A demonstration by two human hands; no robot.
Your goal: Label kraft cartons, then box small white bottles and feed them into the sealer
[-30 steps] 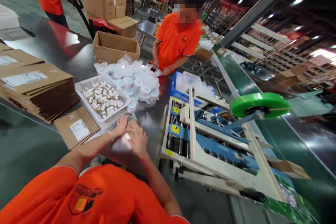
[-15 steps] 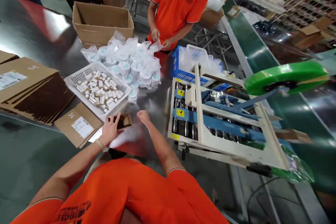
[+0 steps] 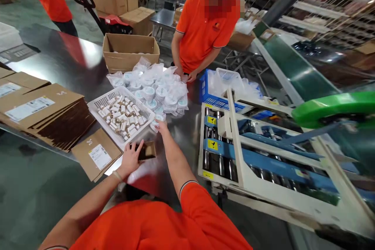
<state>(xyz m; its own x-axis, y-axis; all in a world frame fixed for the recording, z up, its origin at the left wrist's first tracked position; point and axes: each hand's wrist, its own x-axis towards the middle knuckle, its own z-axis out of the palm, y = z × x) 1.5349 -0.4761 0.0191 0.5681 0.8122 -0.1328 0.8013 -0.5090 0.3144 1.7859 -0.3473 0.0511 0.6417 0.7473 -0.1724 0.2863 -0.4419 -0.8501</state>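
Greenish floor, metal table behind, racks right.

From the small open carton, the left hand stands at nine o'clock, the white basket at eleven, and the heap of bagged tubs at twelve. Beyond the right forearm, bare worktop gives passage toward two o'clock, before the roller machine.

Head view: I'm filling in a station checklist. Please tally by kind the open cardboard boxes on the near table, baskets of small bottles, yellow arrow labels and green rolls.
Open cardboard boxes: 2 (large carton; small box at the left hand)
Basket of small bottles: 1
Yellow arrow labels: 2
Green roll: 1
Total: 6
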